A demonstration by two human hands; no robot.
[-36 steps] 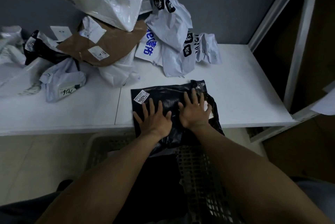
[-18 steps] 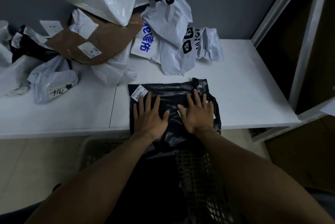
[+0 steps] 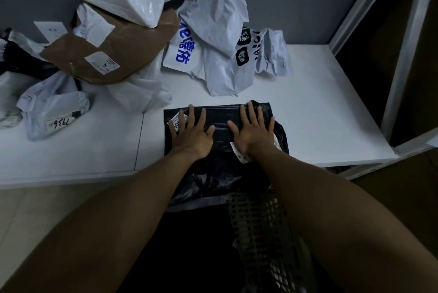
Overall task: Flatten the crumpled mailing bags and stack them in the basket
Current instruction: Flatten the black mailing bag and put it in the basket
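Left hand (image 3: 192, 136): flat, fingers straight and spread, palm pressing the left half of the black mailing bag (image 3: 222, 115); my fingertips lie beside its white label (image 3: 176, 122).
Right hand (image 3: 253, 133): also flat and spread, pressing the right half, with nothing gripped. The thumbs are near each other but apart.
Black mailing bag: its far part lies on the white table (image 3: 320, 107) at the front edge, and its near part droops over the edge toward the basket (image 3: 260, 233).
Basket: dark mesh, below the table edge between my forearms (too dim inside to tell what it holds).
Step, as I judge it: smoothing, with stacking not yet done.
Risk, slipping: the plastic looks glossy, and the overhang could drag the bag off the edge if I lift both palms together.
Risk, trapped air: pressing from the middle may just push the wrinkles toward the right side, where the edge looks bunched.
Risk, refolding: dropped loosely, the bag could crumple in the basket.
Waiting pile: white bags (image 3: 213, 20), a brown mailer (image 3: 106, 55) and a grey bag (image 3: 52, 107) are heaped behind.
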